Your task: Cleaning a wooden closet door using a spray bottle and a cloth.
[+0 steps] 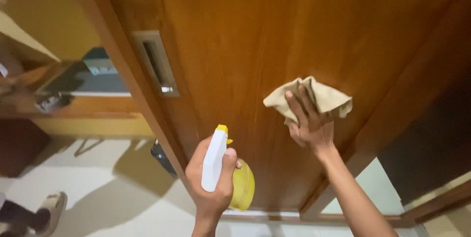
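Observation:
A tall brown wooden door (255,36) fills most of the view, seen at a steep tilt. My right hand (308,121) presses a crumpled beige cloth (321,97) flat against the door's face. My left hand (212,178) grips a yellow spray bottle (243,184) by its white trigger head (215,157), whose yellow nozzle tip points up toward the door. The bottle hangs a little in front of the door, left of the cloth.
A metal latch plate (156,64) sits on the door's edge. The floor (122,188) is pale tile. A foot in a light slipper (49,207) shows at lower left. A wooden shelf with a grey object (100,65) stands at left.

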